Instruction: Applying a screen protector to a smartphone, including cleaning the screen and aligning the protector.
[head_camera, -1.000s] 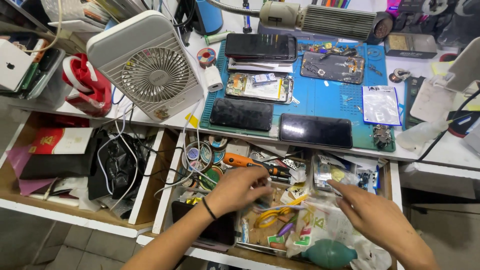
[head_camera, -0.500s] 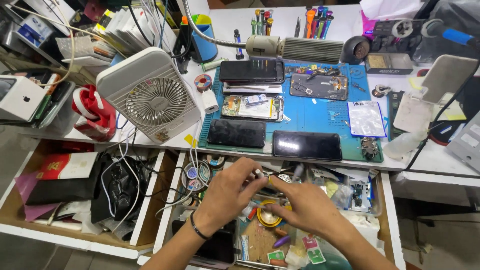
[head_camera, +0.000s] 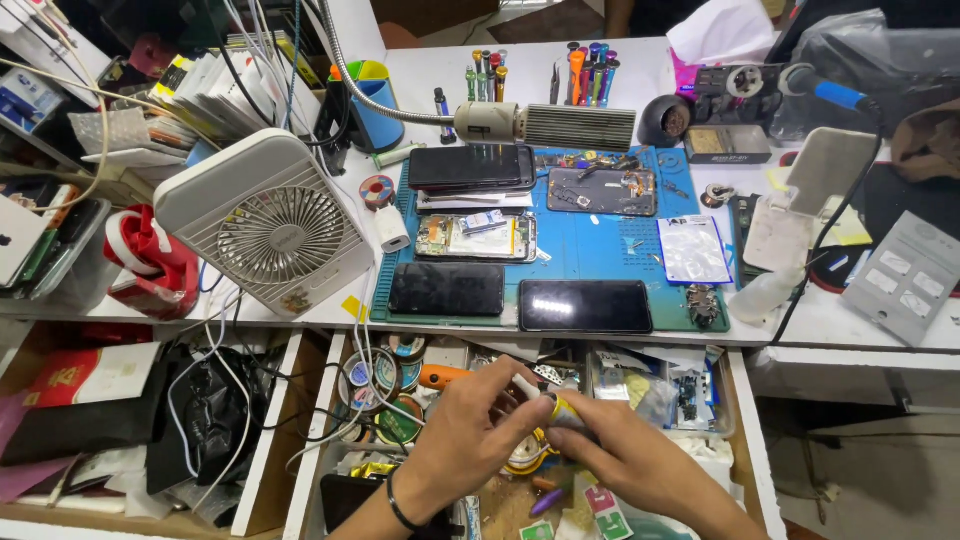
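Both your hands meet over the open drawer (head_camera: 745, 420) at the near edge of the worktop (head_camera: 640, 75). Your left hand (head_camera: 470, 435) and right hand (head_camera: 615, 450) are touching, fingers pinched together on a small yellow-and-white item (head_camera: 553, 408) held between them; what it is, you can't tell from here, it's mostly covered by your fingertips. Both grips are closed on it.

A second ago your hands were apart, the left one down among the drawer clutter and the right one off to the right. Half a second ago they had come together low in the drawer. Now the pair sits a touch higher, near the drawer's middle, right beside the orange-handled tool (head_camera: 440, 376).

The view has shifted too: more of the far worktop shows. On the blue mat (head_camera: 600, 260), just beyond the drawer, two dark phones (head_camera: 446, 289) lie side by side, unchanged. The white desk fan (head_camera: 265, 225) stands to the left of the mat, tilted back. Rolls of tape (head_camera: 380, 375) sit at the drawer's left, near your left hand.
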